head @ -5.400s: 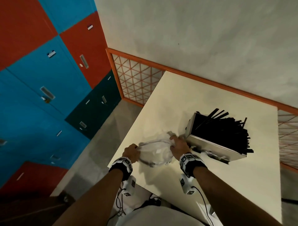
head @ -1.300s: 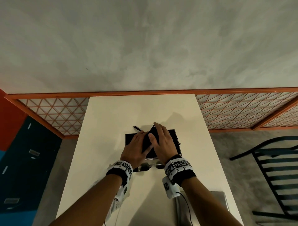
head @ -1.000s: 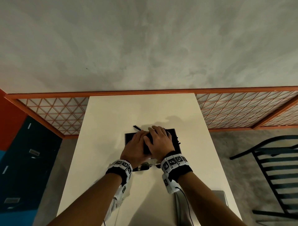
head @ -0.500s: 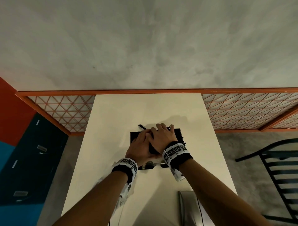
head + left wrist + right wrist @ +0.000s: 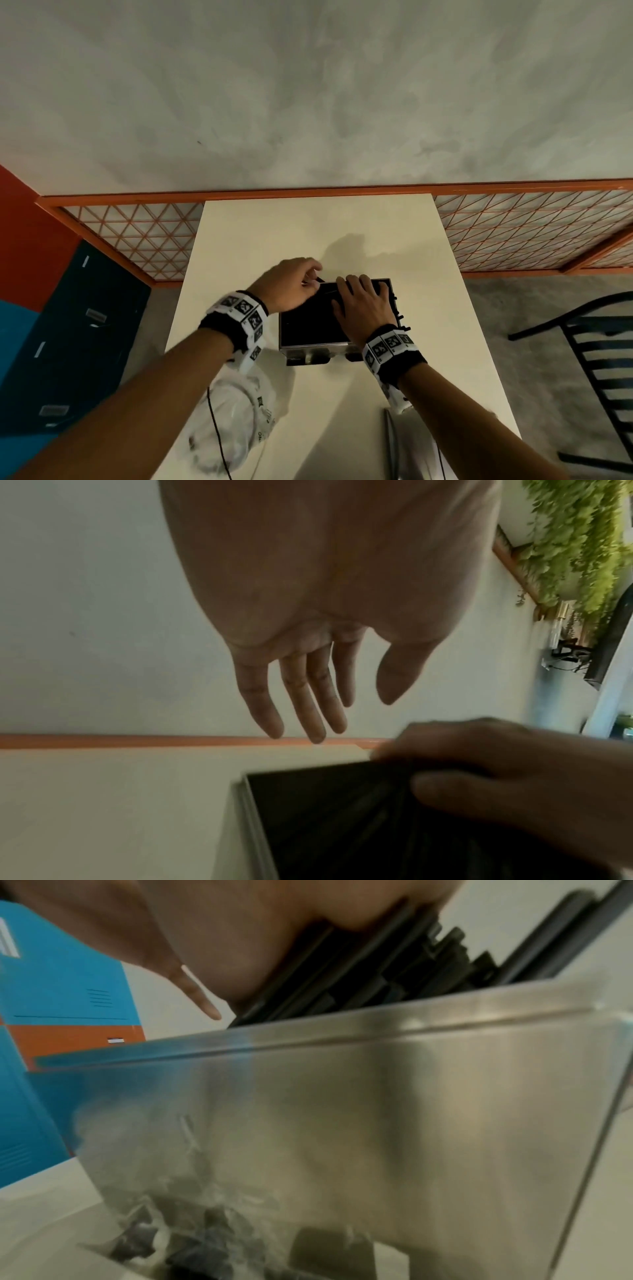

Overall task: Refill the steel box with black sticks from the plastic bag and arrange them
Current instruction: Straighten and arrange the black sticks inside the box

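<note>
The steel box stands upright mid-table, packed with black sticks. My right hand lies flat on the sticks at the box's far right, fingers straight. My left hand hovers at the box's far left corner beside one stick end that pokes out. In the left wrist view the left hand has its fingers spread loosely and is empty, above the sticks. The right wrist view shows the steel box's wall and stick tops under my palm. The crumpled plastic bag lies under my left forearm.
The cream table ends at an orange-framed lattice rail along the wall. A steel sheet or lid lies at the near right edge. A black chair stands right of the table and lockers stand left.
My left hand has come off the sticks and moved left to the box's far left corner. The right hand stays flat on the sticks. Earlier both hands held the bag.
</note>
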`<action>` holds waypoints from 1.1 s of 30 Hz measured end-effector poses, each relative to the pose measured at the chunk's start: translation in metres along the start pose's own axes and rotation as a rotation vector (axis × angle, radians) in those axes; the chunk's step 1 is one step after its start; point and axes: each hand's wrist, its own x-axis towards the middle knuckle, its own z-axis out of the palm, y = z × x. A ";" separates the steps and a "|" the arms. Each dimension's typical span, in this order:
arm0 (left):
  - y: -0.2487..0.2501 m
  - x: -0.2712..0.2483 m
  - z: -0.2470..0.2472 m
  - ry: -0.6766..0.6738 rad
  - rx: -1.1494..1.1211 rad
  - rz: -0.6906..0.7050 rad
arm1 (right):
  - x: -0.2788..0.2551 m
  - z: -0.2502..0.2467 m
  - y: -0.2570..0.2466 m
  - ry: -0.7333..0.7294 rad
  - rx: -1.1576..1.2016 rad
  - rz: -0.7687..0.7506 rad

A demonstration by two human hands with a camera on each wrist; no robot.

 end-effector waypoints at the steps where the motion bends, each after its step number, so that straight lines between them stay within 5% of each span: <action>1: -0.003 0.007 -0.012 0.013 -0.014 -0.030 | -0.003 0.000 0.000 0.012 0.010 -0.002; 9: -0.031 0.069 -0.031 -0.272 0.165 -0.162 | -0.027 0.002 -0.001 0.027 0.047 0.005; 20: -0.026 0.117 0.029 -0.631 0.472 0.045 | -0.050 0.005 -0.004 0.061 0.075 0.017; 33: -0.014 0.125 0.059 -0.805 0.586 0.184 | -0.053 0.006 -0.005 0.104 0.088 0.038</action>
